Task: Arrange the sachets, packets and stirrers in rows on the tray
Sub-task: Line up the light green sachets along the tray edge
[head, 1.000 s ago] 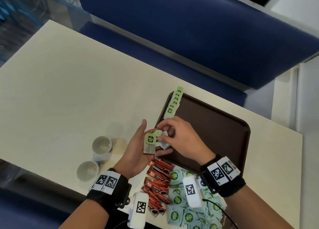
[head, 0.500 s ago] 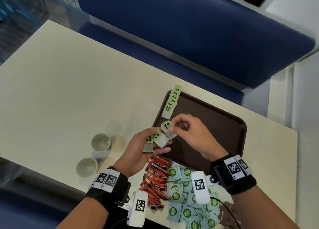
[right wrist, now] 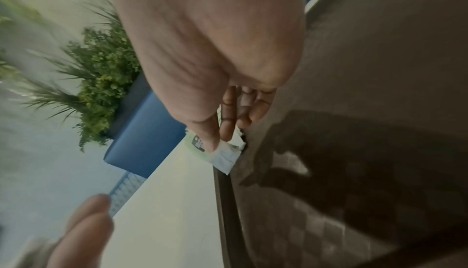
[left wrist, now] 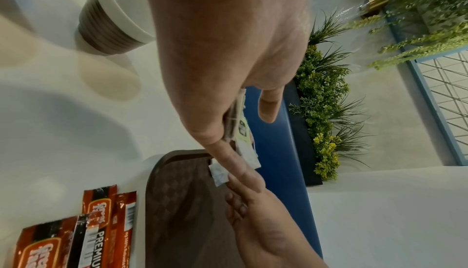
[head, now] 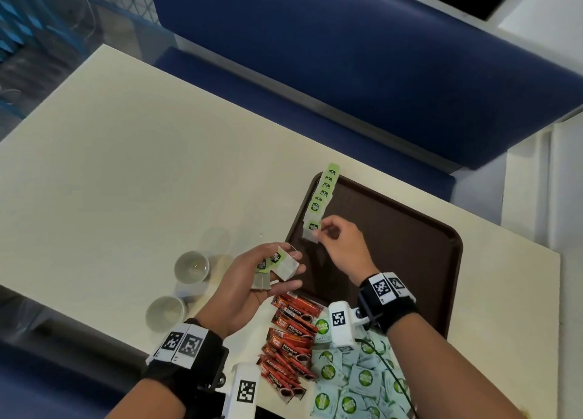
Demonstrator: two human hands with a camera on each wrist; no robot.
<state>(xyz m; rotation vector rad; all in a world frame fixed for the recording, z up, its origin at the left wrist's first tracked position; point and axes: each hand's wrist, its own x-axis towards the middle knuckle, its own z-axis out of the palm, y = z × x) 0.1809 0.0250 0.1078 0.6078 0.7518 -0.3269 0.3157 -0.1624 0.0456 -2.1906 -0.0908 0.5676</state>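
- Head view: the right hand (head: 342, 245) pinches one green-tagged white tea bag (head: 312, 231) between thumb and forefinger at the left rim of the dark brown plastic tray (head: 410, 245), at the near end of the row of overlapping green-tagged tea bags (head: 323, 191) that runs along that rim.
- Head view: the left hand (head: 252, 279) is palm up beside the tray's near-left corner, fingers loosely curled under a small stock of tea bags (head: 279, 265); two or three, count uncertain.
- Head view: the red-and-black coffee stick packets (head: 291, 339) and the pale green-printed sachets (head: 353, 380) lie in loose heaps on the cream bench (head: 142, 166), near the tray's near edge. Two small white paper cups (head: 178, 289) stand to the left. No stirrers can be identified.
- Left wrist view: the thumb and fingers clamp the stock of tea bags edge-on; the right hand meets them from below over the tray corner (left wrist: 177, 172).
- Right wrist view: the fingertips (right wrist: 212, 138) grip the bag by its tag end; its paper body hangs over the tray rim (right wrist: 228, 192). Contact with the tray cannot be confirmed.
- Step in hand, by judgement: extending the tea-bag row; the task is at an early stage.
- Next move calls for: lower the bag overlapping its neighbour, align it to the rim, release, then draw the next bag from the left hand.
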